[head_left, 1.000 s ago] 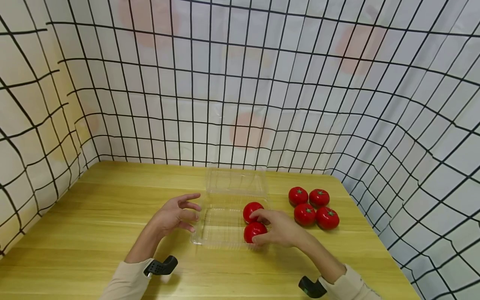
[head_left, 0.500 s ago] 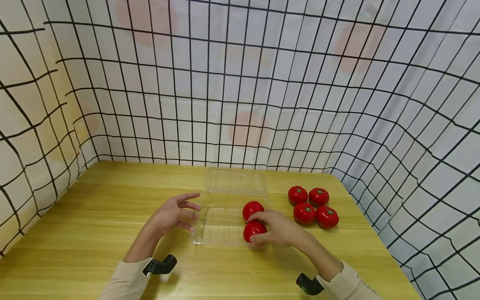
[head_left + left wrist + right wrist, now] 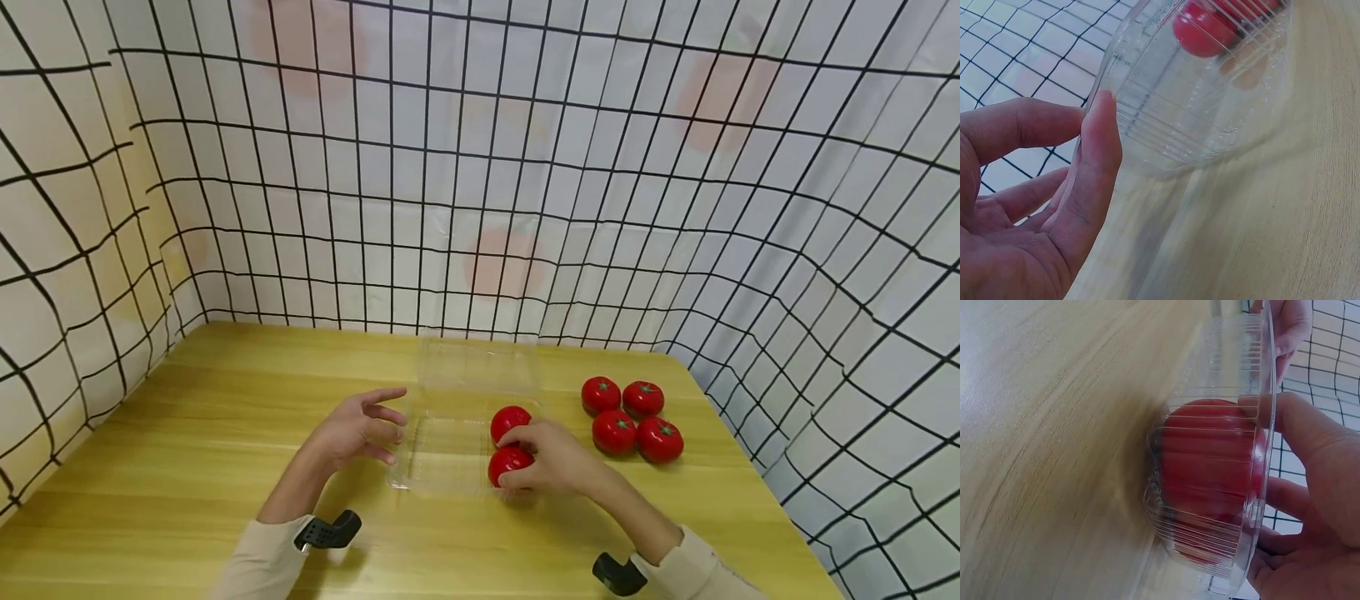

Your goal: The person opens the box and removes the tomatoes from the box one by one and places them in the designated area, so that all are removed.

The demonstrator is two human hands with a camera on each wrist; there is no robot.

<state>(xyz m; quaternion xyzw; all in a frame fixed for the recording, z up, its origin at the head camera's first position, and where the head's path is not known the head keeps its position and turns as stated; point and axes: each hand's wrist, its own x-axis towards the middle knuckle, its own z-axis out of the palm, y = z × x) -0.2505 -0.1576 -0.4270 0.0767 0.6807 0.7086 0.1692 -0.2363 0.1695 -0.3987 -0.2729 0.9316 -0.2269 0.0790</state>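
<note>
A clear plastic clamshell box (image 3: 442, 483) lies open on the table, its lid (image 3: 480, 367) folded back. Two red tomatoes sit inside along its right side, a rear tomato (image 3: 510, 423) and a front tomato (image 3: 508, 467). My right hand (image 3: 551, 458) reaches over the right rim and grips the front tomato, thumb at its near side; the right wrist view shows the front tomato (image 3: 1207, 462) through the ribbed wall. At the left rim my left hand (image 3: 356, 433) pinches the box edge between thumb (image 3: 1100, 131) and forefinger; its other fingers are spread.
Several more tomatoes (image 3: 615, 432) with green stem tops stand in a cluster on the wooden table (image 3: 225, 417), right of the box. White walls with a black grid (image 3: 480, 208) enclose the table's back and sides.
The head view shifts slightly. Both hands, the box and the tomatoes keep nearly the same places relative to each other.
</note>
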